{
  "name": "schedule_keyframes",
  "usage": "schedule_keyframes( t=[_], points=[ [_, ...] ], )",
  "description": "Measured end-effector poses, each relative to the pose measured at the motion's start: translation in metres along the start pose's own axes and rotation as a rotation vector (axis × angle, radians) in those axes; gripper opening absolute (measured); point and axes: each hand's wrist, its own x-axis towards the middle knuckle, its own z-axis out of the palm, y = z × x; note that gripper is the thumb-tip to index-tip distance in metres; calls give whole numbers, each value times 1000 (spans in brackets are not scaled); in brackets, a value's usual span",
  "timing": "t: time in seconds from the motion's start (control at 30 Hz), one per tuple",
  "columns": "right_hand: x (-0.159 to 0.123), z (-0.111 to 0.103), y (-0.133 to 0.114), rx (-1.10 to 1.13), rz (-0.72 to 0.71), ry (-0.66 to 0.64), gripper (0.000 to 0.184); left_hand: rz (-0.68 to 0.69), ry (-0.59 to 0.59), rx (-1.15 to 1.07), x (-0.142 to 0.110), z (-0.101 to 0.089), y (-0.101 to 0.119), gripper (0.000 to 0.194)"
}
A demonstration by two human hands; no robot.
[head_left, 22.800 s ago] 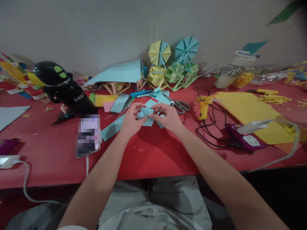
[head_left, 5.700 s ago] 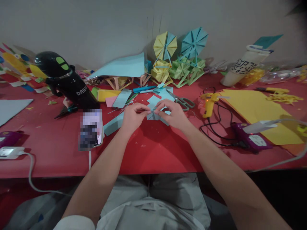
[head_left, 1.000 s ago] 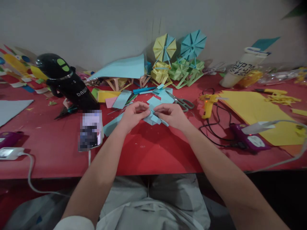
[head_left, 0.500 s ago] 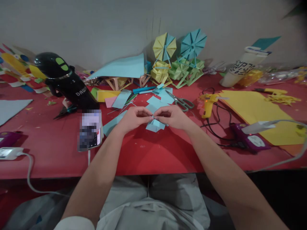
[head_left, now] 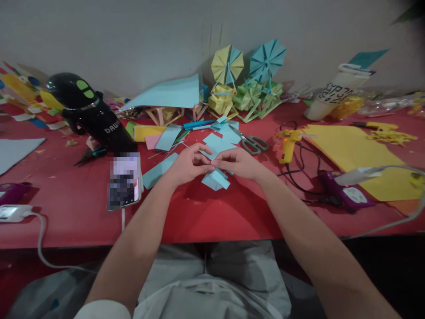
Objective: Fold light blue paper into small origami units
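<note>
My left hand (head_left: pixel 191 165) and my right hand (head_left: pixel 237 162) meet at the fingertips over the red table. A folded piece of light blue paper (head_left: pixel 216 179) shows just below the fingertips, with a small flap standing out to the right. Both hands are closed in a pinch on this paper; the pinched part itself is mostly hidden by the fingers. Beyond the hands lie loose light blue paper squares (head_left: pixel 217 144). Scissors with grey handles (head_left: pixel 255 144) rest a little behind my right hand.
A phone (head_left: pixel 125 180) and a black bottle (head_left: pixel 99 117) stand left. To the right are a yellow glue gun (head_left: pixel 289 145) with its cord, a purple power strip (head_left: pixel 348 192) and yellow paper sheets (head_left: pixel 361 155). Folded paper models (head_left: pixel 229 95) line the wall.
The left fingers have lifted and spread slightly. The blue paper between the hands has shifted down a little, and its small flap now points more to the lower right.
</note>
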Motion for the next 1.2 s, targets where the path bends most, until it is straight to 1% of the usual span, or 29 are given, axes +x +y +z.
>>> schedule_keyframes(
  t=[0.23,0.4,0.57,0.67,0.9,1.07,1.2],
  points=[
    [-2,-1,-3,9,-8,-28,42,-87,-1,-56,1,0,-2,41],
    [-1,-2,-1,15,-1,-58,40,-66,8,-21,0,0,-3,37],
    [0,1,4,2,-51,-12,36,-36,-23,-60,1,-2,-3,33],
    [1,2,4,-6,-50,9,37,-27,-34,-51,0,-4,-2,30],
    [0,1,2,-20,-31,12,39,-62,-2,-76,0,-2,-3,31],
    [0,-1,5,-32,-28,-4,39,-65,28,-36,0,-2,-1,28],
    [0,0,6,-83,-79,66,34,-50,46,2,0,-4,-1,24]
  ],
)
